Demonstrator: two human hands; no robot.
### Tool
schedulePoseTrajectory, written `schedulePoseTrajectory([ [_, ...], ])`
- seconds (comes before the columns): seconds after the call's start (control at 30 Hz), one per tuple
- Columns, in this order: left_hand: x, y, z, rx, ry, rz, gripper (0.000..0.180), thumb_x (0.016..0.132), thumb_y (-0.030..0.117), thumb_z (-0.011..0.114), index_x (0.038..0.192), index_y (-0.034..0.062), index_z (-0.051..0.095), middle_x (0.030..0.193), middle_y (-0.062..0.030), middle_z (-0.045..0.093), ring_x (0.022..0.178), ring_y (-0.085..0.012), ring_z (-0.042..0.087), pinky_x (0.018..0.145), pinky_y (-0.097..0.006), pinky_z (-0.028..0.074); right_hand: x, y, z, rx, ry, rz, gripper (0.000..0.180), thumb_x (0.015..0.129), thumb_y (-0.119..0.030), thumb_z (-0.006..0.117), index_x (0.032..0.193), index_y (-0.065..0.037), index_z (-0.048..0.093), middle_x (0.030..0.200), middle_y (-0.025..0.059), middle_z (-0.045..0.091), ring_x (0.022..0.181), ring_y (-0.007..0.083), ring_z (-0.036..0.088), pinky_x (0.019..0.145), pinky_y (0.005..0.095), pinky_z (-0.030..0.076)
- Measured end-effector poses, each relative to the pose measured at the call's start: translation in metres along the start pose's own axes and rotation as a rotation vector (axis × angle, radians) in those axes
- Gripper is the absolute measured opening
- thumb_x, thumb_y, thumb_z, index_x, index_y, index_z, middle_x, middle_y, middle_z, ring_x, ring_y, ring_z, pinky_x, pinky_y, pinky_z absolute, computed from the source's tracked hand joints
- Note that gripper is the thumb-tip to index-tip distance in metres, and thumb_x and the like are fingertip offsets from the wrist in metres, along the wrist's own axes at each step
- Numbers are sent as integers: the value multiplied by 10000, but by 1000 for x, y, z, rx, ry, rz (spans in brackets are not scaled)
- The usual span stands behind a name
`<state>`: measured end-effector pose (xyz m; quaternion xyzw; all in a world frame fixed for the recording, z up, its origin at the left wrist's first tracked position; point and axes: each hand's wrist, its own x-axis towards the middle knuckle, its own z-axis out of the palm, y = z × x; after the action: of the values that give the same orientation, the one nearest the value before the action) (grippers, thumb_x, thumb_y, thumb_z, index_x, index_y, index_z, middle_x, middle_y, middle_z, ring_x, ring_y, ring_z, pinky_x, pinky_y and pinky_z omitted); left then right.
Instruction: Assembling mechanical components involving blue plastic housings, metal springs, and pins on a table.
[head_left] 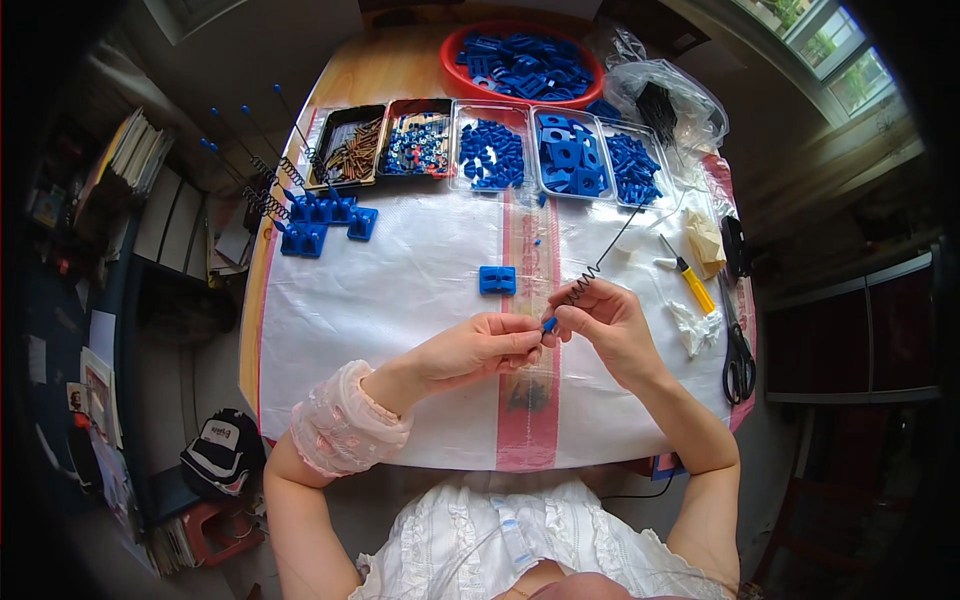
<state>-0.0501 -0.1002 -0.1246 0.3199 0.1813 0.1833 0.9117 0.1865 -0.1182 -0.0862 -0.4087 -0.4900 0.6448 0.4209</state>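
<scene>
My left hand [488, 347] and my right hand [605, 322] meet above the middle of the table. Their fingertips pinch a small blue piece [549, 323] fixed to the lower end of a thin black rod with a spring [592, 268], which slants up and to the right. A blue plastic block [497, 280] lies flat on the white sheet just beyond my hands. Finished blue blocks with upright rods [318, 214] stand grouped at the far left of the sheet.
Several trays [478, 150] of screws and blue parts line the far edge, with a red bowl [455, 62] of blue parts behind. A yellow-handled tool [691, 279], scissors [738, 352] and a clear bag [668, 100] lie on the right. A cap [222, 446] sits on the floor at left.
</scene>
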Motion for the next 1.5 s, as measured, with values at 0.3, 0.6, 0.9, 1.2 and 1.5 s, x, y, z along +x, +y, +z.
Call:
schedulePoseTrajectory([
  [0.3, 0, 3, -2, -46, -20, 53, 299, 1099, 228, 603, 1336, 52, 648, 1125, 34, 635, 980, -44, 561, 863, -205, 468, 7, -8, 9, -26, 19, -54, 185, 971, -35, 742, 1140, 36, 714, 983, 89, 765, 846, 125, 728, 732, 261, 573],
  [0.6, -1, 4, -7, -22, 87, 128, 215, 1101, 239, 597, 1257, 109, 665, 1160, 37, 639, 986, -50, 554, 891, -249, 460, 19, -23, 21, -139, 40, -84, 185, 967, -29, 746, 1130, 56, 725, 964, 100, 767, 822, 140, 751, 742, 260, 613],
  [0.9, -8, 18, -3, 453, 150, 80, 286, 1084, 299, 629, 1255, 73, 670, 1047, -8, 680, 863, -64, 600, 792, -247, 512, 31, -24, 20, -218, 67, -154, 185, 958, -18, 753, 1126, 53, 724, 944, 77, 764, 819, 124, 745, 734, 253, 603],
  [1.2, -33, 62, -29, 934, 432, 89, 180, 958, 212, 781, 1021, 47, 745, 797, 8, 685, 693, -57, 584, 652, -217, 469, 47, -32, 30, -349, 130, -320, 172, 942, -2, 765, 1099, 52, 721, 961, 72, 754, 851, 126, 747, 767, 258, 608],
  [1.5, -10, 31, -35, 1491, 743, 587, 473, 753, 198, 908, 1193, 134, 749, 1091, -70, 619, 1064, -263, 607, 948, -398, 518, 61, -3, 30, -418, 146, -466, 159, 921, 28, 769, 1075, 48, 734, 975, 81, 756, 838, 129, 745, 755, 259, 600],
])
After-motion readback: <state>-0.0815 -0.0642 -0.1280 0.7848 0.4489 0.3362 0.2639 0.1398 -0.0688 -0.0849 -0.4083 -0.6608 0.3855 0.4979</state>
